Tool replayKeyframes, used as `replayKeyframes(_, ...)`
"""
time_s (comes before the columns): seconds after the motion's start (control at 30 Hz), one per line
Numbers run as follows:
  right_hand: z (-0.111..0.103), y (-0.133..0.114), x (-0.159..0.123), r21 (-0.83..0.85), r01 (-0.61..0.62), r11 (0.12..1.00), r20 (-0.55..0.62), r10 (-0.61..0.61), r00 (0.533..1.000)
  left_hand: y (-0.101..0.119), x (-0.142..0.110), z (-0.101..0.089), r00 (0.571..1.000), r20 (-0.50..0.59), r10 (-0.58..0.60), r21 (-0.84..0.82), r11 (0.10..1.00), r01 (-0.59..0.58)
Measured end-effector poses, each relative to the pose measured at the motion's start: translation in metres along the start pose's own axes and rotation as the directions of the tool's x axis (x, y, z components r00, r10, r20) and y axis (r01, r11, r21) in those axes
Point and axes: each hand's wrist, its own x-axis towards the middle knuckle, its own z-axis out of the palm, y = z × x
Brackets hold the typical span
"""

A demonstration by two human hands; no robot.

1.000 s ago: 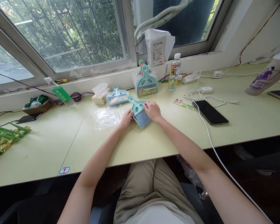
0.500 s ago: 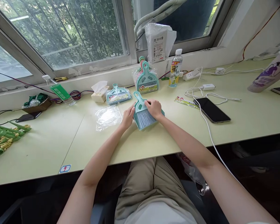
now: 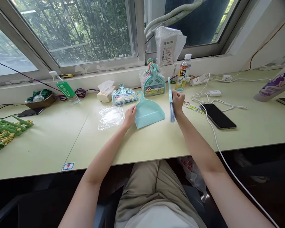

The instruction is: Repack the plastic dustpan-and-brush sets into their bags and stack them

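We had dustpan [image 3: 150,114] over table [image 3: 47,142], left hand [image 3: 129,117] pinching its left edge, apparently to steady it. Right of dustpan, our right hand [image 3: 178,100] gripped brush [image 3: 170,95] edge-on, seemingly for separation. Clear plastic film [image 3: 111,118] lay left of dustpan; wrapped stack [image 3: 154,81] stood behind.

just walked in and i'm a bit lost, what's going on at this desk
A person at the table has a turquoise dustpan in the left hand, gripped by its side, and a small brush in the right hand, bristles pointing down. The two pieces are apart. Clear plastic lies beside the left hand, and wrapped sets stand further back.
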Motion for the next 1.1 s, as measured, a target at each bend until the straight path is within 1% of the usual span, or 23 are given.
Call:
replayKeyframes(0.07, -0.008, 0.007, 0.007, -0.152, -0.002, 0.988, -0.052, -0.006, 0.999, 0.0, 0.0, -0.002, 0.999, 0.039, -0.002, 0.121, 0.993, -0.003)
replayKeyframes(0.1, -0.01, 0.012, 0.009, -0.217, -0.007, 0.976, -0.052, -0.004, 0.999, -0.001, -0.001, -0.002, 0.998, 0.06, -0.006, 0.191, 0.982, -0.006)
replayKeyframes(0.17, -0.014, 0.023, 0.011, -0.358, 0.03, 0.933, -0.009, -0.036, 0.999, -0.004, -0.001, -0.003, 0.996, 0.092, -0.012, 0.317, 0.948, -0.018)
replayKeyframes(0.23, -0.015, 0.034, 0.011, -0.48, 0.081, 0.874, 0.043, -0.068, 0.997, -0.011, 0.0, -0.005, 0.995, 0.098, -0.027, 0.401, 0.916, -0.015)
replayKeyframes(0.3, -0.014, 0.045, 0.009, -0.557, 0.123, 0.821, 0.112, -0.072, 0.991, -0.017, 0.002, -0.008, 0.995, 0.094, -0.043, 0.45, 0.893, -0.004)
replayKeyframes(0.37, -0.013, 0.053, 0.007, -0.597, 0.131, 0.791, 0.165, -0.039, 0.985, -0.021, 0.004, -0.011, 0.996, 0.082, -0.042, 0.474, 0.88, -0.002)
replayKeyframes(0.43, -0.011, 0.057, 0.006, -0.611, 0.121, 0.783, 0.186, -0.006, 0.983, -0.022, 0.005, -0.012, 0.997, 0.064, -0.032, 0.483, 0.875, -0.003)
replayKeyframes(0.5, -0.01, 0.057, 0.005, -0.599, 0.106, 0.794, 0.166, -0.006, 0.986, -0.021, 0.005, -0.012, 0.999, 0.041, -0.023, 0.489, 0.872, 0.0)
replayKeyframes(0.6, -0.012, 0.053, 0.006, -0.53, 0.099, 0.842, 0.074, -0.07, 0.995, -0.019, 0.005, -0.011, 1.0, 0.006, 0.003, 0.485, 0.875, -0.005)
replayKeyframes(0.67, -0.014, 0.05, 0.008, -0.467, 0.117, 0.876, 0.012, -0.127, 0.992, -0.017, 0.004, -0.012, 1.0, -0.015, 0.018, 0.47, 0.882, -0.008)
replayKeyframes(0.73, -0.016, 0.048, 0.009, -0.421, 0.135, 0.897, -0.019, -0.158, 0.987, -0.015, 0.005, -0.013, 0.999, -0.033, 0.023, 0.463, 0.886, -0.005)
replayKeyframes(0.8, -0.017, 0.048, 0.009, -0.407, 0.121, 0.905, -0.037, -0.149, 0.988, -0.014, 0.005, -0.014, 0.999, -0.048, 0.024, 0.468, 0.884, 0.001)
replayKeyframes(0.93, -0.019, 0.049, 0.01, -0.41, 0.052, 0.911, -0.089, -0.096, 0.991, -0.012, 0.005, -0.017, 0.998, -0.066, 0.022, 0.467, 0.884, 0.012)
replayKeyframes(1.1, -0.019, 0.049, 0.01, -0.376, 0.043, 0.925, -0.123, -0.096, 0.988, -0.013, 0.005, -0.018, 0.997, -0.071, 0.022, 0.458, 0.889, 0.013)
